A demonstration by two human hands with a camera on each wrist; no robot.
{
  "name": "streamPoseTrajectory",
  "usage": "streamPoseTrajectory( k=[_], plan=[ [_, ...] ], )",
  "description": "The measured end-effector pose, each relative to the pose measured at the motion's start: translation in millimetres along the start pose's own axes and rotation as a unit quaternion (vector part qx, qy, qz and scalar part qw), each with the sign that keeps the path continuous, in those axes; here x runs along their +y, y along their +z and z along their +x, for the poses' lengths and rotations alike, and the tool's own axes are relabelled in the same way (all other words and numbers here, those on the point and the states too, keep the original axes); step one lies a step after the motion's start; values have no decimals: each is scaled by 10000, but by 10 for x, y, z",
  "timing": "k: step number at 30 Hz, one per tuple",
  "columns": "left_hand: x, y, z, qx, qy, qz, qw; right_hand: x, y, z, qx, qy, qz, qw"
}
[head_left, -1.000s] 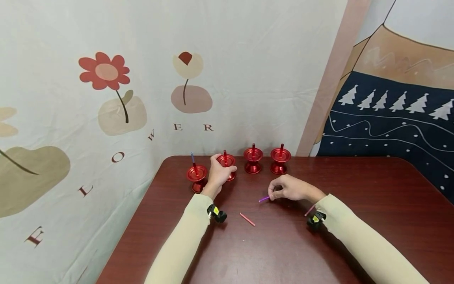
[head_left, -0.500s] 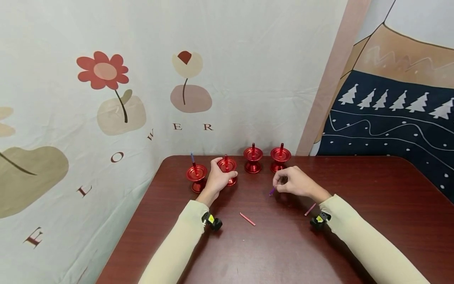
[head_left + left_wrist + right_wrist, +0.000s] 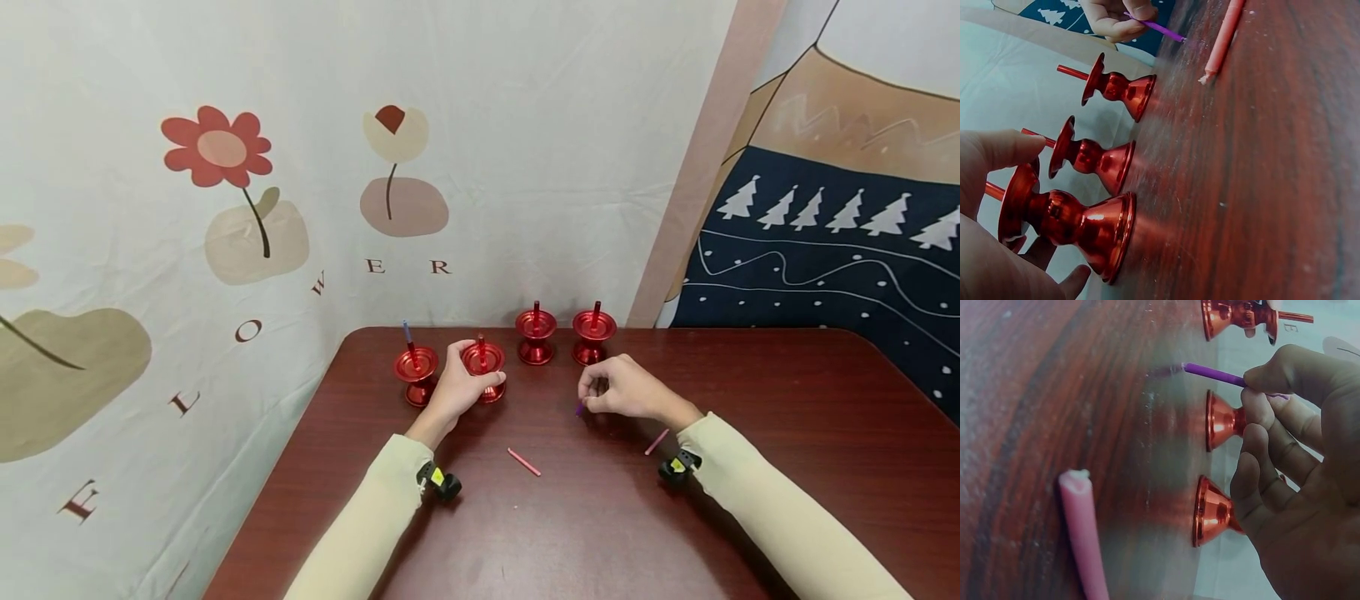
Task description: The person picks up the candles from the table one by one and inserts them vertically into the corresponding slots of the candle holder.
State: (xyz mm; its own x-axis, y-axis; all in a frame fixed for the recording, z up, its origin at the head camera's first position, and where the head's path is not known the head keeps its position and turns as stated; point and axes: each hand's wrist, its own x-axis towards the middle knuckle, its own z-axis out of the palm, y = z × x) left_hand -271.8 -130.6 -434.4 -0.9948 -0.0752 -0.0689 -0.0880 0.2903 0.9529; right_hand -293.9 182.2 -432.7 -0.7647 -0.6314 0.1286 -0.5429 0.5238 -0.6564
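My left hand (image 3: 455,390) grips a shiny red metal candle holder (image 3: 483,359), thumb and fingers round its dish; a thin red tube stands up from the dish. In the left wrist view, the base of this held candle holder (image 3: 1107,234) is right at the tabletop. My right hand (image 3: 626,387) pinches a thin purple candle (image 3: 1213,374) between thumb and index finger. That candle points down, its lower end close over the table. To the left stands another red holder (image 3: 417,392) with a blue candle (image 3: 407,333) upright in its tube.
Two more red holders, a middle one (image 3: 536,327) and a right one (image 3: 594,326), stand at the back edge by the wall cloth. One pink candle (image 3: 523,462) lies mid-table, and a second pink candle (image 3: 656,442) lies near my right wrist.
My left hand has drawn the gripped candle holder toward me. My right hand has shifted a little away and right, and the purple candle has turned from slanting to nearly upright.
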Motion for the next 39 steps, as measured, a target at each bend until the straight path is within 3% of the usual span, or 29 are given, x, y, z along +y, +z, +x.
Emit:
streamPoseTrajectory(
  k=[10, 19, 29, 39],
  plan=[
    [-64, -51, -91, -100, 241, -30, 9997, 6, 97, 14, -198, -89, 21, 9998],
    [-70, -85, -154, -107, 189, -4, 9998, 19, 147, 72, -259, -342, -110, 9990],
    [-83, -94, -174, -100, 156, -93, 9998, -142, 240, 279, 407, -908, -106, 9950],
    [-76, -104, -187, -125, 189, -126, 9997, -396, 358, 528, 958, -983, 515, 9892]
  ],
)
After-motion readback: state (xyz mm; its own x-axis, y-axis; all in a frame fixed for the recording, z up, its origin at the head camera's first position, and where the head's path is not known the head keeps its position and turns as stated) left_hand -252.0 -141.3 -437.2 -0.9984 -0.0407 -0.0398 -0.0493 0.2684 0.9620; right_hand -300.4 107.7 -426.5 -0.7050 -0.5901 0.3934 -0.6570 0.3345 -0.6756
